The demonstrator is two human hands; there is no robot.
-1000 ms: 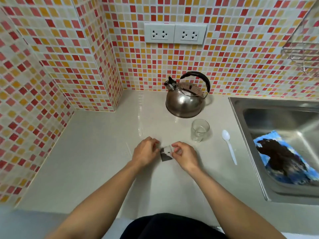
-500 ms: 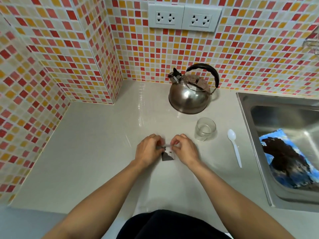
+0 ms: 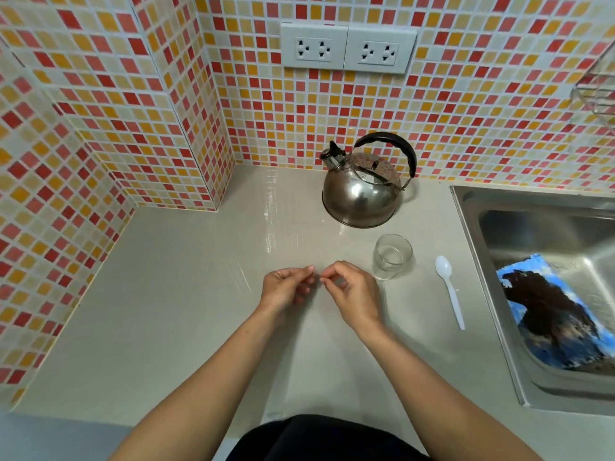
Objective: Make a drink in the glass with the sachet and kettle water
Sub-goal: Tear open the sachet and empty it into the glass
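Observation:
My left hand (image 3: 286,289) and my right hand (image 3: 352,294) meet low over the counter, fingertips pinched together. Only a thin sliver of the small dark sachet (image 3: 318,278) shows between the fingertips; the rest is hidden by the fingers. A clear, empty-looking glass (image 3: 392,257) stands upright just right of my right hand, apart from it. Behind the glass, the steel kettle (image 3: 361,191) with a black handle sits near the tiled wall, its spout pointing left.
A white plastic spoon (image 3: 449,291) lies right of the glass. The steel sink (image 3: 466,227) at the right holds a blue and dark cloth (image 3: 552,314). Two wall sockets (image 3: 347,49) sit above the kettle. A tiled corner juts out at the left.
My hands have drawn closer together and lifted slightly. The sachet, seen flat between them before, is now almost fully hidden by my fingers. The view has shifted left and down.

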